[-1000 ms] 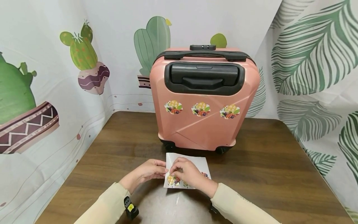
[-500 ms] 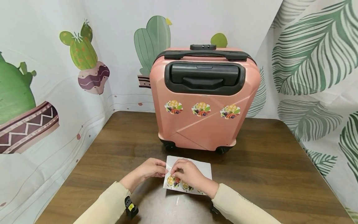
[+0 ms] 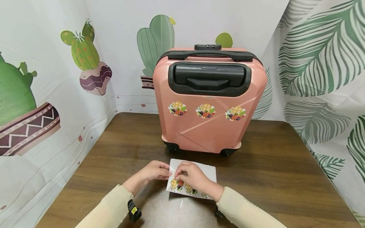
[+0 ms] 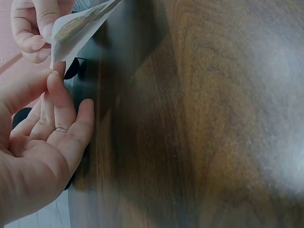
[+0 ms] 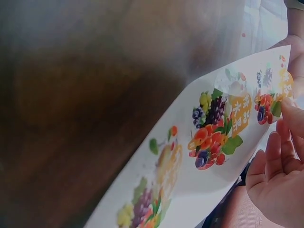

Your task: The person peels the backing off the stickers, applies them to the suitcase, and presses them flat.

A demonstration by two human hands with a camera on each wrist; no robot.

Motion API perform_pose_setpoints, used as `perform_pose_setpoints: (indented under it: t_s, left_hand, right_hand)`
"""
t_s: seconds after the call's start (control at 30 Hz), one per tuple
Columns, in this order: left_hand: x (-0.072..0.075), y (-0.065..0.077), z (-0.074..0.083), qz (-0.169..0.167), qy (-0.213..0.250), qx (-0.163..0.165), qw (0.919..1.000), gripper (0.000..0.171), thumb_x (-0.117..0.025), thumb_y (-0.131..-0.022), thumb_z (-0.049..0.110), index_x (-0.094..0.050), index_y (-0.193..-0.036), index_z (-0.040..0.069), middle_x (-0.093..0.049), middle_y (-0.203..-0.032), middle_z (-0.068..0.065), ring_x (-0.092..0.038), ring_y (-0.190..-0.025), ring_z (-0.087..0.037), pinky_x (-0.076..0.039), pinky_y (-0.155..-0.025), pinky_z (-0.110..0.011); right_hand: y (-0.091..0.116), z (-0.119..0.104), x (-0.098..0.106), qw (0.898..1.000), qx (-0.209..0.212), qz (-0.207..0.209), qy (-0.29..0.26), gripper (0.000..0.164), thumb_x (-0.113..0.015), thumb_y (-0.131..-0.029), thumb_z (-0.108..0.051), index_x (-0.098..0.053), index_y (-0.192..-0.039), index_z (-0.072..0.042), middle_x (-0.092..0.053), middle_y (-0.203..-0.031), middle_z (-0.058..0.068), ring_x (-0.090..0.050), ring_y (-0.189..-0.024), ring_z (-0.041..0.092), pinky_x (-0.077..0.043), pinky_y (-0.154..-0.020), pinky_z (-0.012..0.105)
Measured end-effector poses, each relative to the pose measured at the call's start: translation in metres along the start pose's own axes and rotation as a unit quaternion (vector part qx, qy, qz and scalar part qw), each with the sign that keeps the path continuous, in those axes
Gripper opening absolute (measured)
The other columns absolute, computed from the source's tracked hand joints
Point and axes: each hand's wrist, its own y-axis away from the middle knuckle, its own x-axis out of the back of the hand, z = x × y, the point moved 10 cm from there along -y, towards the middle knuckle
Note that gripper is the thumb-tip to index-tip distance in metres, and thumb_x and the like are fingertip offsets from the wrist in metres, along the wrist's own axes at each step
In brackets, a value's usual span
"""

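Observation:
A white sticker sheet (image 3: 203,169) printed with a row of fruit stickers is held just above the table. My left hand (image 3: 152,173) pinches its left edge between thumb and forefinger; the left wrist view shows its other fingers loosely bent. From above, my right hand (image 3: 194,177) reaches over the sheet, with thumb and forefinger pinching the upper edge of the leftmost fruit sticker (image 3: 177,184). In the right wrist view that sticker (image 5: 268,99) looks mostly flat against the sheet; how much is lifted, I cannot tell. The middle sticker (image 5: 211,128) lies flat.
A pink suitcase (image 3: 199,133) stands upright on the wooden table (image 3: 119,148) behind the sheet. A row of three fruit stickers (image 3: 205,110) is on its front, below the black handle recess (image 3: 209,79). Patterned cloth (image 3: 122,57) hangs behind.
The right side of the sheet has swung down toward me and its far edge has dropped a little away from the suitcase. Both hands keep nearly the same place and hold.

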Motion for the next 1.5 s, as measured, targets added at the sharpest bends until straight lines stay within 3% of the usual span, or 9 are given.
perform_pose_setpoints:
  t_s: [0.37,0.6,0.87,1.13,1.5]
  left_hand:
    - [0.004,0.002,-0.002,0.009,-0.006,-0.005,0.9999,0.038,-0.068,-0.086,0.001,-0.065,-0.118,-0.019,-0.076,-0.090,-0.002,-0.067,-0.075,-0.006,-0.061,-0.078,-0.027]
    - [0.005,0.002,-0.005,0.010,-0.005,0.005,0.9999,0.038,-0.069,-0.088,0.004,-0.065,-0.120,-0.016,-0.073,-0.076,0.002,-0.067,-0.068,-0.008,-0.060,-0.072,-0.028]
    - [0.006,0.003,-0.003,0.009,0.000,0.010,0.9999,0.038,-0.068,-0.089,0.002,-0.064,-0.121,-0.017,-0.073,-0.076,0.002,-0.067,-0.067,-0.007,-0.060,-0.072,-0.027]
    - [0.006,0.005,-0.002,0.005,-0.004,0.010,0.9999,0.037,-0.067,-0.089,0.002,-0.064,-0.121,-0.017,-0.074,-0.078,0.000,-0.068,-0.067,-0.008,-0.060,-0.072,-0.028]
    - [0.007,0.003,-0.001,0.009,-0.013,0.013,0.9998,0.037,-0.069,-0.090,0.003,-0.065,-0.122,-0.016,-0.075,-0.079,0.001,-0.069,-0.068,-0.007,-0.060,-0.072,-0.028]
  right_hand:
    - [0.002,-0.002,0.002,1.000,-0.001,-0.004,-0.009,0.008,-0.077,-0.089,-0.009,-0.075,-0.081,-0.012,-0.071,-0.088,-0.001,-0.062,-0.090,0.009,-0.050,-0.086,0.023]
    - [0.005,-0.001,0.004,1.000,-0.009,-0.012,-0.016,0.010,-0.075,-0.091,-0.008,-0.075,-0.082,-0.012,-0.071,-0.087,-0.001,-0.059,-0.086,0.005,-0.049,-0.079,0.020]
    - [0.010,0.002,0.003,0.999,-0.029,-0.025,-0.037,0.009,-0.075,-0.091,-0.008,-0.075,-0.082,-0.011,-0.071,-0.087,0.000,-0.052,-0.081,-0.003,-0.047,-0.073,0.018]
    - [0.016,-0.002,0.009,1.000,-0.004,-0.014,-0.020,0.008,-0.077,-0.089,-0.010,-0.075,-0.081,-0.012,-0.073,-0.087,-0.001,-0.055,-0.083,-0.001,-0.048,-0.074,0.019]
    - [0.025,0.007,0.016,0.997,-0.027,-0.017,-0.066,0.007,-0.076,-0.090,-0.007,-0.074,-0.083,-0.009,-0.073,-0.087,0.004,-0.054,-0.075,-0.007,-0.052,-0.066,0.018]
